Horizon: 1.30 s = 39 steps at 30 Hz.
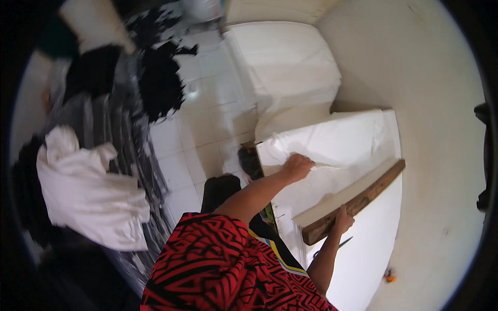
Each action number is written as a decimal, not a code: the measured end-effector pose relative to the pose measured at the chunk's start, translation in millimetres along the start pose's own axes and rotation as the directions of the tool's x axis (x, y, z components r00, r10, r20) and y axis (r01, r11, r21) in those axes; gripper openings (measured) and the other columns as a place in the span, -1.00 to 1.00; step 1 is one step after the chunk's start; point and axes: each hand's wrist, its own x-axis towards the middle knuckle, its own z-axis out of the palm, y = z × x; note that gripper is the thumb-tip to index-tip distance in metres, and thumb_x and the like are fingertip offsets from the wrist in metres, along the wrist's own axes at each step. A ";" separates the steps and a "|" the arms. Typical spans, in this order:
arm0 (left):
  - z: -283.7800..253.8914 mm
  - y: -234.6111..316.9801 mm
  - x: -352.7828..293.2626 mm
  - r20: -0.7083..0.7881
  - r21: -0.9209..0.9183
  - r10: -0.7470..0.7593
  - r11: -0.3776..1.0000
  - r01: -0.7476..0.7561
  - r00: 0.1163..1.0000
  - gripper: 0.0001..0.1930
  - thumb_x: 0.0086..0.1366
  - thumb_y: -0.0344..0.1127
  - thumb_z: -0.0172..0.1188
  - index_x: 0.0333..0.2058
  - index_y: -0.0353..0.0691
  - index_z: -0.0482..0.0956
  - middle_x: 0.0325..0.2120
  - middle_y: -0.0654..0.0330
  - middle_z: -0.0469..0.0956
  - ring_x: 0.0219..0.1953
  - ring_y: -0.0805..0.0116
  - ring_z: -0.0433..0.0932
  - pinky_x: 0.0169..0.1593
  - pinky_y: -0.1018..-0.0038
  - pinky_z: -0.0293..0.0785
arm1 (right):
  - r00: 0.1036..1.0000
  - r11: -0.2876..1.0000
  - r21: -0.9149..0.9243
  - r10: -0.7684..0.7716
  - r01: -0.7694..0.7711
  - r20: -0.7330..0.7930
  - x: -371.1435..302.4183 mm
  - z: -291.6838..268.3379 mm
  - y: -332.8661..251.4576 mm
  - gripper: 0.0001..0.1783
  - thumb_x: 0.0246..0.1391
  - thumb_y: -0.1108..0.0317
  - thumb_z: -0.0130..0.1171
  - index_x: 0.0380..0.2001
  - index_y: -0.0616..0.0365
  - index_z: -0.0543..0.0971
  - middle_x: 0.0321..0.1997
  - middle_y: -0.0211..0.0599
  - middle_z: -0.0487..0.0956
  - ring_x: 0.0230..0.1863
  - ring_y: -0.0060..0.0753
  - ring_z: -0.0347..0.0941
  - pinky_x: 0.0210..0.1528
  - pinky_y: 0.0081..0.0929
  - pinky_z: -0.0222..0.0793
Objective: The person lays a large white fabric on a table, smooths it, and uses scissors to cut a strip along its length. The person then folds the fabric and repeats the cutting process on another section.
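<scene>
Surroundings: we see a wall (430,129) running along the right edge of the table (260,159). Beyond the table's far edge stands a white stack (290,57), with fabric sagging between the two. Tiled floor (207,124) lies off the left edge; black scraps (162,83) are heaped on it. Farther left, a grey and black pile (98,116) carries a crumpled off-white cloth (93,192). A small orange item (389,276) sits beside the right edge, too blurred for us to identify.

On the table: we find white fabric (337,140) spread to the far left corner, rumpled near that corner. A wooden bar (358,202) lies slantwise over it, from the left edge to the right edge. Just on its near side, a dark pointed tool (346,241), apparently scissors, is partly hidden by our right forearm, in the way of a full view.

Hands: our left arm reaches over the left edge; the left hand (298,167) is closed, knuckles up, on the fabric, creases beside it. Our right hand (343,220) grips the bar's near side, left of its middle, wrist below.
</scene>
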 end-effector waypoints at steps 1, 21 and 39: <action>-0.1 -1.2 3.5 -0.010 -0.027 -0.026 0.999 0.026 1.000 -0.78 0.30 -0.27 0.32 -0.09 -0.08 0.75 -0.20 0.14 0.76 -0.10 0.04 0.72 0.01 0.08 0.58 | 0.999 0.999 0.019 0.041 -0.041 -0.024 -0.7 1.7 0.2 0.11 -0.11 -0.25 0.42 0.20 0.61 0.41 0.21 0.35 0.56 0.17 0.38 0.59 0.25 0.09 0.52; -20.6 21.1 38.8 0.226 0.298 -0.049 0.954 -0.021 0.973 -0.69 0.50 -0.04 0.19 -0.04 -0.10 0.76 -0.38 -0.07 0.75 -0.30 -0.20 0.73 -0.16 -0.05 0.60 | 0.996 0.981 0.177 0.085 -0.081 -0.015 -13.0 -30.8 -15.8 -0.22 -0.13 0.08 0.48 0.03 0.43 0.46 0.10 0.09 0.50 0.09 0.16 0.57 0.09 0.02 0.60; -146.5 322.9 -49.3 -0.035 -0.863 0.993 0.028 0.504 -0.116 -0.40 0.44 -0.26 0.14 0.41 -0.33 0.38 0.24 -0.20 0.50 0.29 -0.06 0.48 0.36 0.17 0.37 | 0.883 -0.072 0.994 0.457 -0.085 0.109 -67.0 -238.9 -87.1 -0.54 0.31 0.22 0.28 0.10 0.38 0.62 -0.15 -0.09 0.69 -0.19 -0.23 0.65 0.08 -0.20 0.66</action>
